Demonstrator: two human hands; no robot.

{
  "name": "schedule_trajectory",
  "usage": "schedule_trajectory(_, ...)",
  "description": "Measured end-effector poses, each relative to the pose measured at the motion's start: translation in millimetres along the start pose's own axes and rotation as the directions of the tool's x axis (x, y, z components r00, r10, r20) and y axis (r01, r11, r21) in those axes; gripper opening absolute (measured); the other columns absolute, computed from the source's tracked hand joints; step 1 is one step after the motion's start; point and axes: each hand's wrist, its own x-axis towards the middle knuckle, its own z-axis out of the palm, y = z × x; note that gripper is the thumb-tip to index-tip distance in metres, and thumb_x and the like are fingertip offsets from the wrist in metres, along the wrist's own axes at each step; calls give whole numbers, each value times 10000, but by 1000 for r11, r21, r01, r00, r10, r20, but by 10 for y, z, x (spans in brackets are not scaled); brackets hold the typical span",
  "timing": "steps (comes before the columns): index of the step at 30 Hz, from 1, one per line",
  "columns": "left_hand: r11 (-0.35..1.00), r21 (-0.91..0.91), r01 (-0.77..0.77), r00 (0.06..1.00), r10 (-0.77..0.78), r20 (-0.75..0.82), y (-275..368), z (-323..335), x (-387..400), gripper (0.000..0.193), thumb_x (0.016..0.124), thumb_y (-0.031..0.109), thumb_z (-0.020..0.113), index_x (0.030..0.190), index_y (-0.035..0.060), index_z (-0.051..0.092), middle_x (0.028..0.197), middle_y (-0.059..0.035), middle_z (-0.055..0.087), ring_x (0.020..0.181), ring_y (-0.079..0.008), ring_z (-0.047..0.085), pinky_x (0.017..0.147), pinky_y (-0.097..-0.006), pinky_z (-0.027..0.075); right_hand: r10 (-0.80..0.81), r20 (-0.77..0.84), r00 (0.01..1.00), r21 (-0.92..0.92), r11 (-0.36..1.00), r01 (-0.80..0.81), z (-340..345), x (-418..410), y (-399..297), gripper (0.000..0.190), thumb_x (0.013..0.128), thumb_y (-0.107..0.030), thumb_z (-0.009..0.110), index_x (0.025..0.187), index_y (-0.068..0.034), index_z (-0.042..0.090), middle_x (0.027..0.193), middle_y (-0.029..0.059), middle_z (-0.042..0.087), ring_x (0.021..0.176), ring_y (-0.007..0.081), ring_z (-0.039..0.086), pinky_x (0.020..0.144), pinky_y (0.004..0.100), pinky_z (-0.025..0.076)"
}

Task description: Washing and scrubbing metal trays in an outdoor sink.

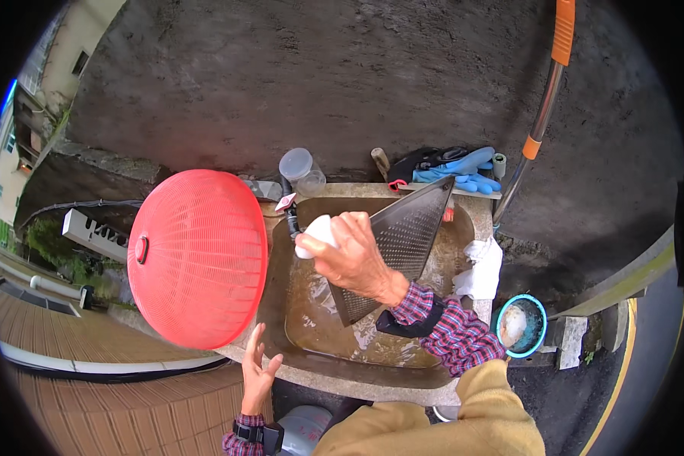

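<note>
My right hand (pixel 354 259) grips a small rounded white object (pixel 318 235) above the stone sink (pixel 370 385); the fingers partly cover it. A perforated metal tray (pixel 413 231) leans at a slant in the sink, partly behind my right hand and wrist. Shallow water (pixel 313 319) wets the basin floor. My left hand (pixel 255 365) has its fingers apart and holds nothing, just below the rim of a red mesh dome food cover (pixel 199 259). That cover sits tilted at the sink's left edge. Beside it rises a black tap (pixel 290 219) with a red-and-white handle.
Blue rubber gloves (pixel 470 170) and a lidded clear container (pixel 296 164) stand along the back ledge. A white cloth (pixel 481 268) drapes over the right rim. Beyond it are a teal bucket (pixel 521 326) and a metal pole with an orange grip (pixel 563 34), near the dark wall (pixel 342 85).
</note>
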Motion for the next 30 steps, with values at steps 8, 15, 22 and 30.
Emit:
schedule_trajectory(8, 974, -93, -208, 968, 219, 123, 87, 685, 841, 507, 770, 68, 614, 1212, 9, 372, 1184, -97, 426, 1091, -163, 429, 929, -308, 360, -204, 183, 962, 184, 968, 170, 603, -118, -321, 472, 725, -169, 600, 1181, -210, 486, 859, 67, 464, 807, 216, 455, 734, 355, 343)
schedule_trajectory(15, 802, -579, -147, 989, 119, -86, 22, 781, 917, 526, 887, 92, 482, 1347, 60, 229, 1312, -88, 341, 1186, -200, 386, 971, -349, 363, -60, 150, 987, 159, 987, 36, 873, -162, -335, 554, 740, -268, 641, 1253, -313, 438, 1276, 133, 364, 1204, 305, 328, 972, 656, 149)
schedule_trajectory(22, 760, -642, -106, 994, 99, -47, -18, 709, 986, 494, 908, 122, 459, 1347, 58, 240, 1322, -92, 340, 1196, -228, 389, 993, -369, 350, 144, 44, 989, 144, 978, -149, 1038, -355, -490, 597, 685, -227, 664, 1243, -324, 476, 1369, 95, 294, 1140, 301, 364, 949, 642, 203)
schedule_trajectory(30, 788, -615, -1, 996, 57, 71, -297, 536, 961, 434, 737, -107, 534, 1151, -1, 460, 1057, -62, 540, 1014, -173, 522, 869, -311, 415, 43, 149, 988, 276, 958, -83, 1059, -610, -197, 519, 745, -140, 592, 1247, -225, 495, 1346, 113, 323, 1069, 304, 396, 911, 413, 328)
